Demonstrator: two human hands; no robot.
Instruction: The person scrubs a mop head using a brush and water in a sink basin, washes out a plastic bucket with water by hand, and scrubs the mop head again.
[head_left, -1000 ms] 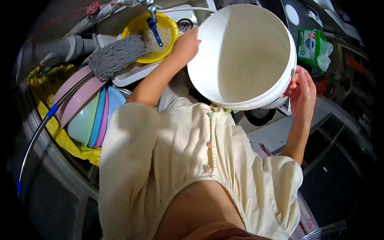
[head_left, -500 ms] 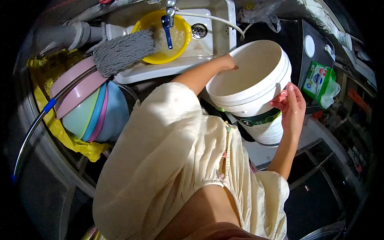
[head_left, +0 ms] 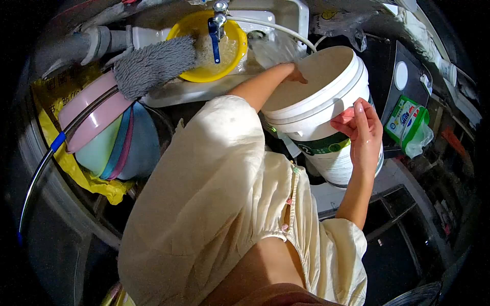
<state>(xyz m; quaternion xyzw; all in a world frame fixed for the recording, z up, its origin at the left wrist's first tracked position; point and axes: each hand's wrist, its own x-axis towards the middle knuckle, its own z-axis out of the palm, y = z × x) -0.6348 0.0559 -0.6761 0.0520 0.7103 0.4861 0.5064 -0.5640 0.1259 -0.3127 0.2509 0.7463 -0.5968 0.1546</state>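
Note:
A large white bucket point(head_left: 326, 115) with a dark green label leans with its open mouth toward the sink point(head_left: 178, 92). My left hand point(head_left: 293, 74) grips its rim on the sink side, the thumb inside and the other fingers hidden. Beside the bucket's right wall, my right hand point(head_left: 360, 122) is closed with its fingers curled and the thumb up. Whatever it may hold is hidden. A blurred sheet of clear water point(head_left: 278, 48) spreads over the sink near the drain. Under the tap point(head_left: 219, 20), a yellow basin point(head_left: 237, 53) holds bubbly water.
A grey mop head point(head_left: 153, 64) rests across the sink's left edge, close to the basin. Stacked coloured basins point(head_left: 94, 109) lean on yellow plastic point(head_left: 115, 191) at left. To the right are a dark box-like unit point(head_left: 413, 64) and a green-and-white package point(head_left: 408, 125). A white hose point(head_left: 275, 24) runs from the tap.
Clear water now spreads over the sink by the drain, which was in plain view before. The bucket has shifted slightly, and my right hand has moved a little left with its fingers more curled.

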